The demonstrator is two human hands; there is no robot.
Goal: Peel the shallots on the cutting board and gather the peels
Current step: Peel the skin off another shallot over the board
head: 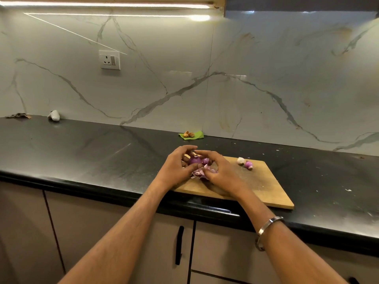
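A purple shallot (194,160) sits between my two hands over the left end of the wooden cutting board (260,185). My left hand (176,169) grips it from the left with curled fingers and thumb. My right hand (220,172) curls over it from the right, fingertips at its top, with another purple piece (205,160) just beside them. A heap of pinkish peels (202,171) lies on the board under my hands. Two peeled shallots (245,162) rest at the board's far edge.
The board lies on a black countertop (92,152) near its front edge. A green leaf with brown bits (190,135) sits by the marble backsplash. A white object (53,115) lies far left. Cabinet doors with a black handle (178,244) hang below.
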